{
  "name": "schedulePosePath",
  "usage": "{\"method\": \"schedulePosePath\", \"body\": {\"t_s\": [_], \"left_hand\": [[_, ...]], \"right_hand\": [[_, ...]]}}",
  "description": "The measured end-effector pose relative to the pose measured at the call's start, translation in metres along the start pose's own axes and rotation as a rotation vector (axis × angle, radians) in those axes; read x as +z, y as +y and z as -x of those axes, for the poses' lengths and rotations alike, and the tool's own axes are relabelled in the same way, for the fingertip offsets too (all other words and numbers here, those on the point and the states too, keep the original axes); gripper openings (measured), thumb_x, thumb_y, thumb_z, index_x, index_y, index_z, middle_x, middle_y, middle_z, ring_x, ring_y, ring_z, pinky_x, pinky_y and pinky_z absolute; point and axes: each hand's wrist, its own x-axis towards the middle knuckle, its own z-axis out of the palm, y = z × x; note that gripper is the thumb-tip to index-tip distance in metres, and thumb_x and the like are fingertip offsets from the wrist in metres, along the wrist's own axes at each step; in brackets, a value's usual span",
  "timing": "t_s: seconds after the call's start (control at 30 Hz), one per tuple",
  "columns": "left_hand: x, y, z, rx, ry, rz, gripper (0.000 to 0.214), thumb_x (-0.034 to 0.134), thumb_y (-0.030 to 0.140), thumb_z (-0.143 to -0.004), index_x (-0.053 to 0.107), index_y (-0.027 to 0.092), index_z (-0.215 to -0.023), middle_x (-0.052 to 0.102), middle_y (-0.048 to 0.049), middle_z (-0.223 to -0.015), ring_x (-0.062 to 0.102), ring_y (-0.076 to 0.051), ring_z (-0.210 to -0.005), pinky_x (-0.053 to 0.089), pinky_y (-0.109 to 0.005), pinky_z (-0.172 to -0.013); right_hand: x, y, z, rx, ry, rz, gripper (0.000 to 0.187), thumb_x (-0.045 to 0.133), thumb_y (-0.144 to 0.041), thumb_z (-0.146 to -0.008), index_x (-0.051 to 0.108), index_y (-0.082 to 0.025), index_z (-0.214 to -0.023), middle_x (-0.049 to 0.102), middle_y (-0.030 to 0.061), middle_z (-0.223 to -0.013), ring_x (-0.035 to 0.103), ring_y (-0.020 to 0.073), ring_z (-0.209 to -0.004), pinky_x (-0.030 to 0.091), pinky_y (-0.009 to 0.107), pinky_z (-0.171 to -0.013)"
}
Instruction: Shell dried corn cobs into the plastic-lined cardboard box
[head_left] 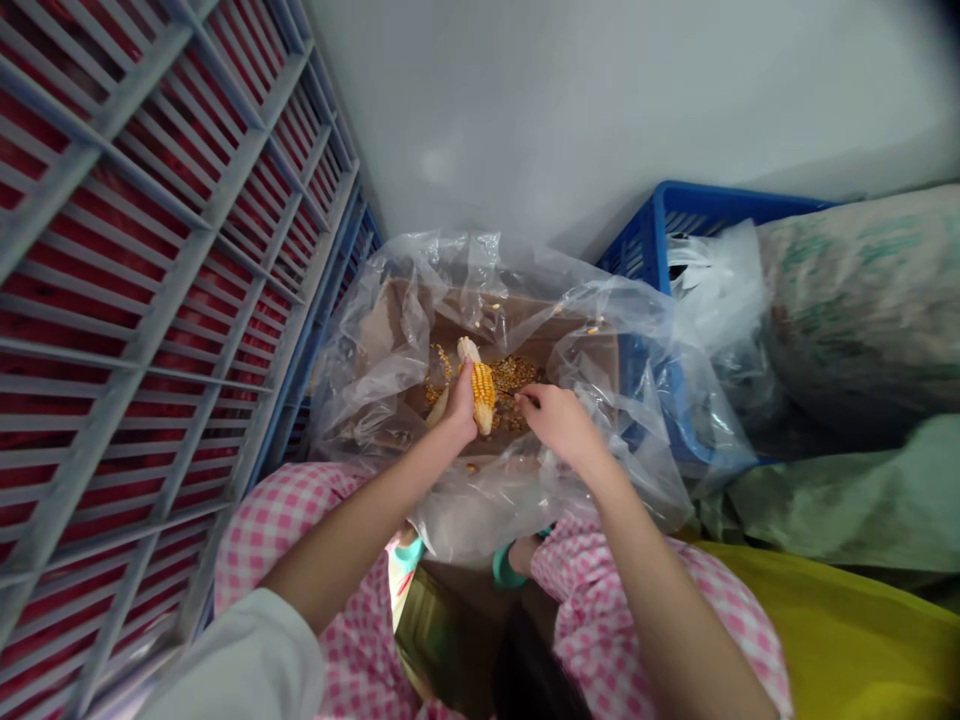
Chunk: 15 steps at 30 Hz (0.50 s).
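Note:
My left hand (460, 402) is closed around a corn cob (484, 385), partly stripped, with its bare pale end pointing up and away and rows of yellow kernels on its right side. To the right of the cob, my right hand (556, 418) is apart from it, its fingers curled in with thumb and fingertips close together. Whether anything is pinched there is too small to make out. Below both hands, loose corn kernels (514, 372) lie in a cardboard box (600, 355) lined with a clear plastic bag (480, 262).
Slatted plastic crates (150, 290) with red behind the slats rise at the left. A blue crate (660, 240) stands at the right, beside a bulky sack (862, 300). Yellow material (847, 630) lies at lower right. A white wall (555, 110) closes off the far side.

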Motion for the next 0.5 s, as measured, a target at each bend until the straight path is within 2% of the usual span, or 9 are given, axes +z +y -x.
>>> {"method": "schedulePosePath", "body": {"t_s": [0.1,0.2,0.37,0.5], "left_hand": [[0.004,0.008,0.005,-0.023,0.025,-0.092,0.036,0.045,0.054,-0.075,0.057,0.02,-0.076,0.055,-0.0009,-0.059,0.051,-0.011,-0.049,0.039,-0.024,-0.048],[0.008,0.01,0.009,-0.029,-0.06,-0.115,0.038,0.044,0.054,-0.075,0.056,0.018,-0.07,0.054,-0.0006,-0.056,0.049,-0.011,-0.043,0.036,-0.023,-0.044],[0.009,0.005,0.007,-0.03,-0.129,-0.082,0.037,0.048,0.053,-0.074,0.058,0.017,-0.074,0.056,-0.0008,-0.06,0.05,-0.01,-0.045,0.037,-0.022,-0.046],[0.006,0.001,0.001,-0.01,-0.056,-0.013,0.035,0.045,0.05,-0.077,0.058,0.019,-0.088,0.06,-0.0025,-0.068,0.055,-0.012,-0.055,0.041,-0.023,-0.052]], "right_hand": [[-0.007,0.006,-0.001,-0.034,-0.003,-0.027,0.028,0.038,-0.028,-0.082,0.065,-0.021,-0.084,0.067,0.0084,-0.086,0.061,0.0199,-0.081,0.036,0.024,-0.065],[-0.009,0.006,-0.001,-0.044,-0.01,-0.038,0.028,0.038,-0.029,-0.082,0.064,-0.021,-0.083,0.067,0.0079,-0.085,0.061,0.0194,-0.079,0.036,0.024,-0.063],[-0.001,-0.005,0.003,-0.021,0.009,0.029,0.028,0.036,-0.029,-0.084,0.062,-0.019,-0.085,0.066,0.0105,-0.087,0.062,0.0213,-0.08,0.038,0.025,-0.064],[0.022,-0.026,0.01,0.047,0.092,0.151,0.026,0.032,-0.022,-0.086,0.056,-0.015,-0.092,0.066,0.014,-0.081,0.064,0.0221,-0.074,0.043,0.027,-0.063]]}}
